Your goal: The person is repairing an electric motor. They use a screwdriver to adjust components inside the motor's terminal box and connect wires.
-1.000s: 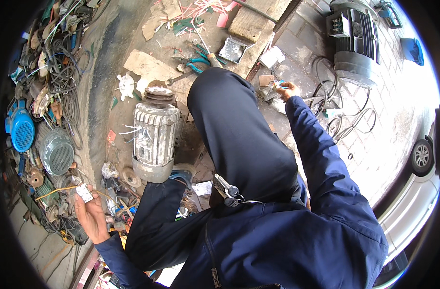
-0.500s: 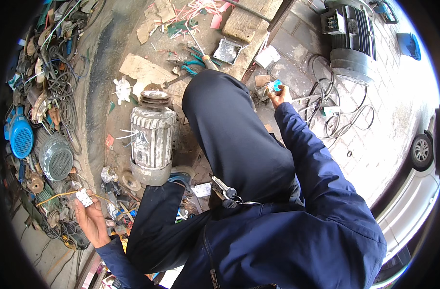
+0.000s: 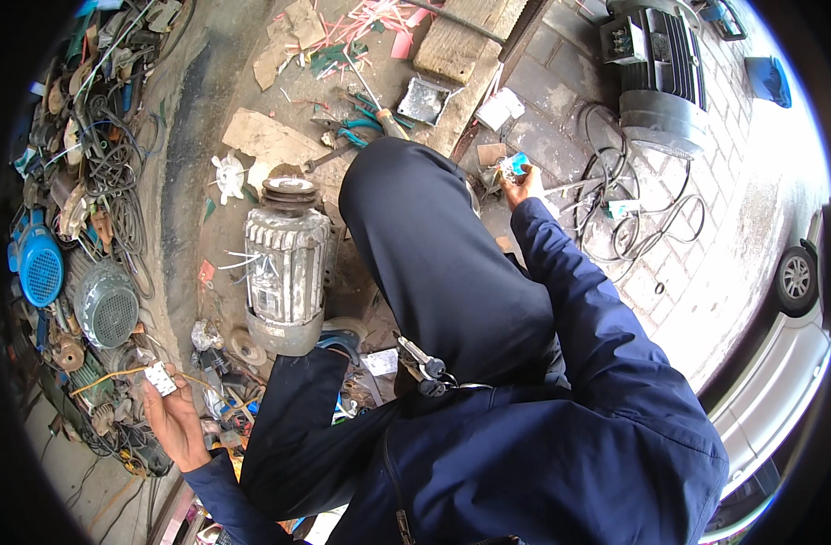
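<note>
At the lower left, my left hand (image 3: 175, 420) pinches a small white block (image 3: 160, 379) with dark holes in its face. A yellow wire (image 3: 115, 373) stretches out from behind the block on both sides. Out to the right, my right hand (image 3: 523, 186) has its fingers closed round a small blue and whitish thing (image 3: 515, 166), too small to name. A grey electric motor (image 3: 289, 272) with a pulley (image 3: 289, 193) on its shaft stands beside my knee, and white wires stick out of its open side.
A larger black-finned motor (image 3: 662, 77) stands on the paving at the upper right, near coiled black cable (image 3: 621, 232). Pliers (image 3: 359, 134), a screwdriver (image 3: 391, 123) and an open metal box (image 3: 424, 99) lie ahead. Scrap cables and a blue motor (image 3: 40, 259) pile up at left.
My right hand has shifted slightly left and turned, so the blue thing sits a little differently. My left hand keeps its hold on the white block, almost still.
</note>
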A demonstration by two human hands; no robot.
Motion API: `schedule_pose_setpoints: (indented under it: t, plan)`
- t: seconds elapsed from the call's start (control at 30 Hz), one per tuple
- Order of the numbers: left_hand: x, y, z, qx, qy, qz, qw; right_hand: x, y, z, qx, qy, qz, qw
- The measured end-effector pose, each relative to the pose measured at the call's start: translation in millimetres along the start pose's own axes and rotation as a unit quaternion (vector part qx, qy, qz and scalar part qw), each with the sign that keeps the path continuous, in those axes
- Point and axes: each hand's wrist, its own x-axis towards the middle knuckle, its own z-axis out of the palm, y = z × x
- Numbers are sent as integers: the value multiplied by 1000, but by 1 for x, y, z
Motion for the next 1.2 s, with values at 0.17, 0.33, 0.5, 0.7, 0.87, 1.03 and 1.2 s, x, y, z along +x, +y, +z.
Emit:
schedule_pose_setpoints:
  t: [0.17, 0.33, 0.5, 0.7, 0.87, 1.03, 1.2]
  plan:
    - [1, 0, -5, -3, -3, 2, 1000, -7, -15, -9, -117, -8, -2, 993]
    - [0, 1, -8, -5, -6, -3, 1000, 12, -10, -29, -264, -34, -35, 963]
    - [-2, 0, -9, -7, 1, 8, 1000, 57, -6, -39, -268, -159, -78, 947]
    - [-2, 0, -11, -12, 7, 7, 1000, 32, -57, -56, -492, -150, -254, 819]
    - [-4, 1, -10, -9, 0, 3, 1000, 21, -94, -62, -579, -188, -333, 719]
    - [-3, 1, -12, -14, 6, 9, 1000, 40, -91, -73, -500, -274, -349, 744]
    - [-3, 1, -16, -18, 4, 10, 1000, 32, -82, -80, -491, -255, -333, 764]
